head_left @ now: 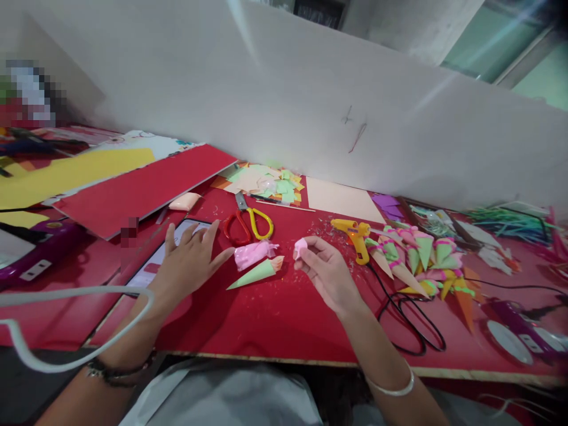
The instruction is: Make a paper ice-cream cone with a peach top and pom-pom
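My left hand lies flat with fingers spread, resting on a tablet on the red table. My right hand pinches a small pink wad of tissue paper between thumb and fingertips. Between the hands lie a light green paper cone and a crumpled pink tissue piece. Red and yellow handled scissors sit just beyond them.
A yellow glue gun with a black cord lies right of my right hand, beside a heap of finished paper cones. Paper scraps, red and yellow sheets and a white wall board lie behind.
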### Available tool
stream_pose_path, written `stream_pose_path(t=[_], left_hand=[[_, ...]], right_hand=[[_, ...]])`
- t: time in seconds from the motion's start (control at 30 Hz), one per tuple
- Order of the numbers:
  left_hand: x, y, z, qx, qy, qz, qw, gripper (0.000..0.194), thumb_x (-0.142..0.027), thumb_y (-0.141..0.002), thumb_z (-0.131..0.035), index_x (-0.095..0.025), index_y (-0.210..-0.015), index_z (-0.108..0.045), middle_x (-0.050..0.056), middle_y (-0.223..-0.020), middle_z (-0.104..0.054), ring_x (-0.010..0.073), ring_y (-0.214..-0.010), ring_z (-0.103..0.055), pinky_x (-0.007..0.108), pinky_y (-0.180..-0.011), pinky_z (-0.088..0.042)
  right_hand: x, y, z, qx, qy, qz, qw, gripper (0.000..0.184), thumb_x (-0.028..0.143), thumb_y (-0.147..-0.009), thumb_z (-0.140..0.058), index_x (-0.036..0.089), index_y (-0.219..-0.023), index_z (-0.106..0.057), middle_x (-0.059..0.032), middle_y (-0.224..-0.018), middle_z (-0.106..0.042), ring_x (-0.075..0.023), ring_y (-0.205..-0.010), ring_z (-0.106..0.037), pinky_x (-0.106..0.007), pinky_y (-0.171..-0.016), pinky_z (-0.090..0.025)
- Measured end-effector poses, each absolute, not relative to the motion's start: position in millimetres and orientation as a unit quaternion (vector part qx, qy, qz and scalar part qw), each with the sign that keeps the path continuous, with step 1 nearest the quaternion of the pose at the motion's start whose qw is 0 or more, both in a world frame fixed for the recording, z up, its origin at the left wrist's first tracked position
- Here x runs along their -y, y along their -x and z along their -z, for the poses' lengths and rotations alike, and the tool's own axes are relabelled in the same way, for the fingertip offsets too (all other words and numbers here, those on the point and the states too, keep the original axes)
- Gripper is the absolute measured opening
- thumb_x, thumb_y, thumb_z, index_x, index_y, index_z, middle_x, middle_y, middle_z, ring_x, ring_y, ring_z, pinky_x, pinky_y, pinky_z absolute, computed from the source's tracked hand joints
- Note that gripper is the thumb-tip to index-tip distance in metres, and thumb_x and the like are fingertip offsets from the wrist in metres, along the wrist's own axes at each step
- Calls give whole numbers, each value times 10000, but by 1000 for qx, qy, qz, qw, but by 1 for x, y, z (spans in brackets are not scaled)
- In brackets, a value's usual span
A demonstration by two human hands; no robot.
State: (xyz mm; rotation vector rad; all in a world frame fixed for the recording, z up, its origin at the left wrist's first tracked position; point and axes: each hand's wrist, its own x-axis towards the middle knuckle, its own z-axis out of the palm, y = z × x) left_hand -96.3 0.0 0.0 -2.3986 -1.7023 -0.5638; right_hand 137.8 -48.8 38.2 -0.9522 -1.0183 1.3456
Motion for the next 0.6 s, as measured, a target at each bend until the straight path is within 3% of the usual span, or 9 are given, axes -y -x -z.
stream_pose_path(t=[0.13, 0.23, 0.33, 0.47, 0.6], left_hand=[[16, 74, -19, 540, 779, 308, -79, 522, -408, -840, -366, -196, -1306, -266, 121, -1328, -355, 267, -1276, -203, 521, -1026, -10], [39, 41, -36, 422, 703, 401, -407, 472, -400, -872, -299, -228, -1308, -247, 73, -1366, -311, 192, -1266, -254, 399, -1038, -213], [53, 15, -41, 328, 514, 443, -658, 450, -427, -879, -249, -205, -1259, -342, 92, -1237, -480, 193, -1131, -458, 342, -931, -394], [53, 6, -36, 359, 349, 463, -731, 375, -337, -842, -405, -187, -1184, -437, 62, -1080, -592, 160, -980, -567, 251, -824, -472], [53, 4, -33, 368, 401, 447, -710, 385, -269, -852, -371, -161, -1219, -413, 84, -1081, -596, 176, -996, -566, 275, -814, -490]], right_hand=[[53, -129, -40, 500, 448, -487, 558, 188, 224, -730, -575, 198, -882, -467, 30, -730, -577, -79, -610, -561, -221, -626, -479], [61, -116, -39, 625, 479, -333, 520, 176, 183, -766, -517, 213, -924, -445, -1, -802, -586, -118, -733, -572, -264, -698, -475], [72, -102, -37, 768, 468, -133, 417, 148, 126, -777, -461, 200, -891, -520, -54, -905, -582, -172, -889, -522, -326, -804, -438], [87, -94, -42, 805, 497, 10, 325, 188, 166, -798, -449, 188, -944, -565, -98, -1164, -494, -243, -1055, -419, -420, -906, -351], [95, -95, -50, 771, 504, -26, 389, 299, 248, -792, -464, 243, -1088, -507, -65, -1248, -410, -242, -1129, -376, -433, -952, -311]])
